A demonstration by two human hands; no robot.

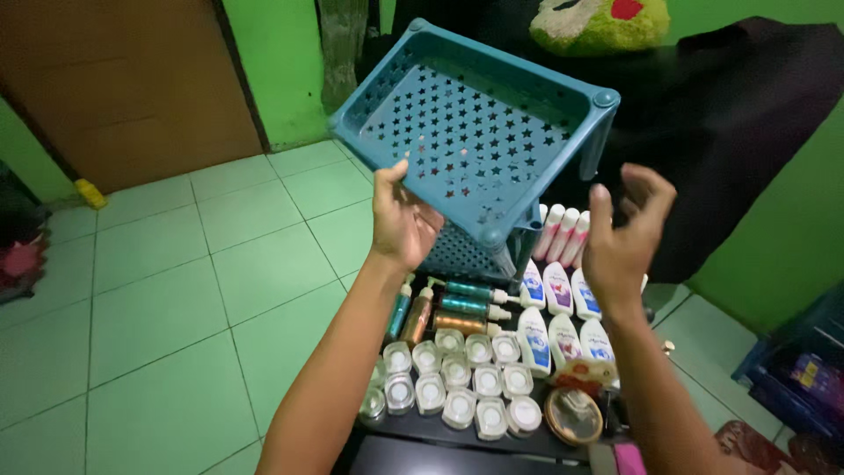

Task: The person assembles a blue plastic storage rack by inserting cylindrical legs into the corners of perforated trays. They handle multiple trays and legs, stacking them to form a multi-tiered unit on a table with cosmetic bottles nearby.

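Head camera view, looking down past two bare forearms at a blue plastic shelf tray (479, 132) raised in the air. This tray, its floor pierced with star-shaped holes, is the landmark for everything else.

The left hand (403, 220) grips the tray's near edge, thumb over the rim and fingers underneath, which tips the tray so its perforated floor faces the camera. The right hand (622, 236) hangs just to the right of the tray, fingers spread and curled, empty and not touching it (it looks poised beside the near corner post, but the hand holds nothing).

Directly below the tray sits a dark surface (440, 431) crowded with toiletries in tidy rows. Small round clear-lidded jars (457, 383) lie nearest the camera. Slim pump bottles (466, 308) in teal and copper lie on their sides just under the tray. White squeeze bottles (563, 317) stand below and right of it, beside a round gold compact (573, 415).

Left of the tray stretches a pale green tiled floor (176, 290) and a brown door (123, 88). Behind and right of it hangs black cloth (738, 132), with a green plush toy (602, 22) above.
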